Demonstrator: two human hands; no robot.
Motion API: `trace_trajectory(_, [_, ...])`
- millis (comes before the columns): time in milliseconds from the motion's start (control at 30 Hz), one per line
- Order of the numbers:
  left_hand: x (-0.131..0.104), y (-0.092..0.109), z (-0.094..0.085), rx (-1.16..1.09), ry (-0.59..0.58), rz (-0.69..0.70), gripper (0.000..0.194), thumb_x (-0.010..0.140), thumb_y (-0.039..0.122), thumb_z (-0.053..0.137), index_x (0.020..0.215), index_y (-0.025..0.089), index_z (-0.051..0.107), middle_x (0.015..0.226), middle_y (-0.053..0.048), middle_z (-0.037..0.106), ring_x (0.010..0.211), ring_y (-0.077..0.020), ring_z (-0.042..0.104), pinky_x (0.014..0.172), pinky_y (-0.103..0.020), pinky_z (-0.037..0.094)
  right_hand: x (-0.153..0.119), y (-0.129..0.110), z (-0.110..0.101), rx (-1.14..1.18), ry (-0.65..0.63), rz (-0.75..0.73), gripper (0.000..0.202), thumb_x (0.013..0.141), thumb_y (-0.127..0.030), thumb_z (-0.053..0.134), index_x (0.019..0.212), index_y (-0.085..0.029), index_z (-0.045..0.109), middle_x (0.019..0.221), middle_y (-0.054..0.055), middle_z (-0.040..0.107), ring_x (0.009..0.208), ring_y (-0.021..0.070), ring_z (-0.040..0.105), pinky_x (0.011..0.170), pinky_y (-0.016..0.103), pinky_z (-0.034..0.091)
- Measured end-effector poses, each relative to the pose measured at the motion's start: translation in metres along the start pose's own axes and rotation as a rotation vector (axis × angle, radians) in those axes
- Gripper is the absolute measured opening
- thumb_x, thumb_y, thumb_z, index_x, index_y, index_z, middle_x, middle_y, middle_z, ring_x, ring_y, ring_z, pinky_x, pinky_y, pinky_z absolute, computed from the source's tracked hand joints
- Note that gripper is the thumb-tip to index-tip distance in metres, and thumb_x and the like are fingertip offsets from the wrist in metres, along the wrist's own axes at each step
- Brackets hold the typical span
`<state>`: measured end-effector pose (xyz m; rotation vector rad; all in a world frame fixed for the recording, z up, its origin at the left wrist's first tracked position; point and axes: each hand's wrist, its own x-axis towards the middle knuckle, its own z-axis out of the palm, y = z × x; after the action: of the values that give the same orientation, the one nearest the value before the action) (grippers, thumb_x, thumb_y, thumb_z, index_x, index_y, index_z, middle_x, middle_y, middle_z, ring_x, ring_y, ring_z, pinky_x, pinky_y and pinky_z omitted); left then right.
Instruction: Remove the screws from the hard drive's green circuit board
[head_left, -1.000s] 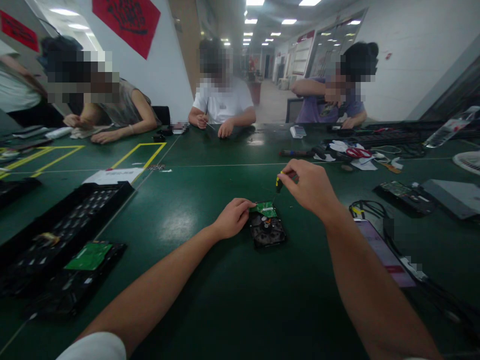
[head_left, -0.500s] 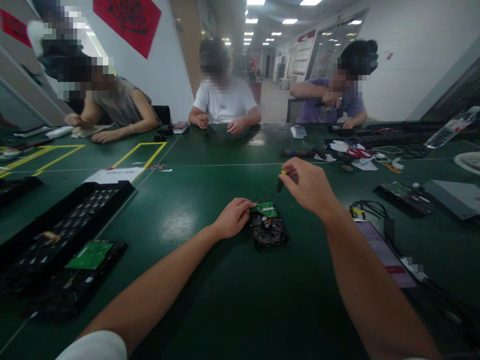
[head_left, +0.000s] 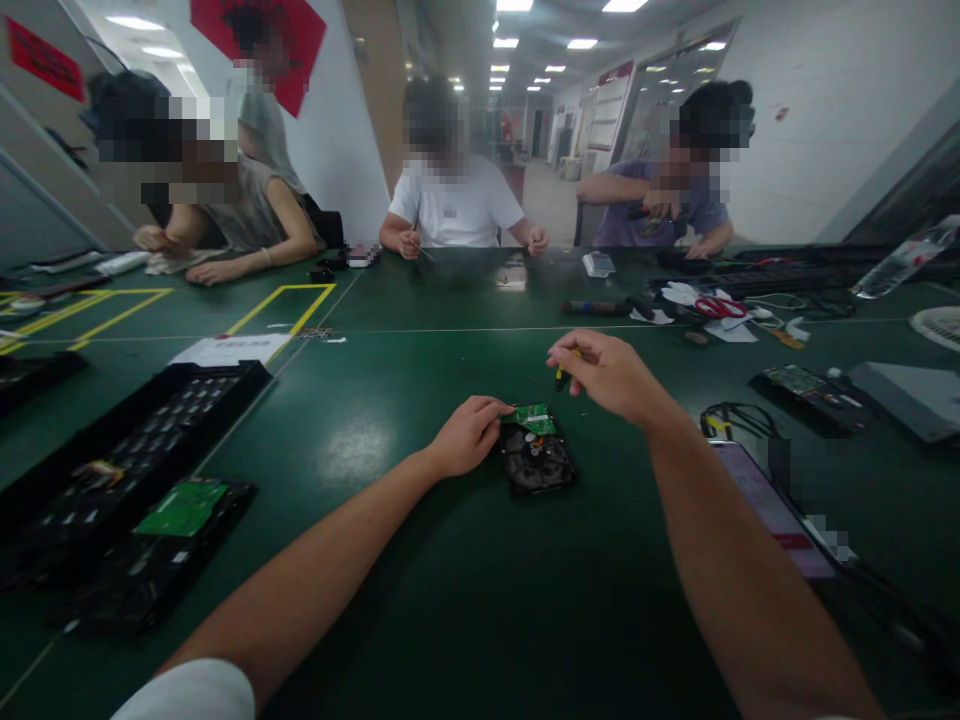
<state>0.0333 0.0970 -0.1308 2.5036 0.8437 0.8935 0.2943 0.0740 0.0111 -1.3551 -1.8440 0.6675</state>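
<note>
A black hard drive with a green circuit board at its far end lies on the dark green table. My left hand grips the drive's left edge by the board, fingertips at the board's corner. Above the drive's far right corner, my right hand has its fingers closed round a small yellow and black screwdriver. The driver's thin shaft points down at the board's right edge; whether its tip sits in a screw is too small to tell.
Left stand a long black tray and another drive with a green board. A phone, cables and another circuit-board device lie right. Across the table sit three people; another stands behind at left.
My right hand has shifted slightly down, its fingers spread further over the screwdriver's top. My left hand and the drive stay put. A person has come into view standing at the back left.
</note>
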Motion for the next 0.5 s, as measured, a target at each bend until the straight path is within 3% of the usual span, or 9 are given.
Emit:
trace_trajectory(167, [-0.0006, -0.0025, 0.0008, 0.001, 0.003, 0.001, 0.038, 0.102, 0.015, 0.046, 0.135, 0.021, 0.064, 0.131, -0.013, 0.068, 0.125, -0.0271, 0.061, 0.110, -0.050, 0.051, 0.0013, -0.0033, 0.0025, 0.174, -0.123, 0.093, 0.029, 0.102, -0.046, 0.059, 0.094, -0.021, 0.072, 0.081, 0.005, 0.073, 0.059, 0.0143, 0.064, 0.055, 0.027, 0.050])
trace_trajectory(333, [-0.0005, 0.0010, -0.0012, -0.001, 0.000, -0.012, 0.037, 0.102, 0.016, 0.045, 0.133, 0.022, 0.065, 0.130, -0.012, 0.068, 0.125, -0.0269, 0.061, 0.111, -0.050, 0.051, 0.0019, -0.0036, 0.0050, 0.409, -0.168, 0.203, 0.018, 0.099, -0.036, 0.061, 0.100, -0.020, 0.069, 0.090, 0.006, 0.073, 0.068, 0.0176, 0.073, 0.061, 0.030, 0.058])
trace_trajectory(500, [-0.0010, 0.0013, -0.0019, 0.001, -0.001, -0.007, 0.037, 0.103, 0.016, 0.045, 0.134, 0.020, 0.064, 0.130, -0.013, 0.067, 0.125, -0.0270, 0.060, 0.111, -0.050, 0.051, 0.0001, -0.0053, -0.0004, 0.305, -0.173, 0.121, 0.026, 0.099, -0.043, 0.062, 0.110, -0.022, 0.072, 0.082, 0.002, 0.070, 0.066, 0.0156, 0.067, 0.057, 0.027, 0.052])
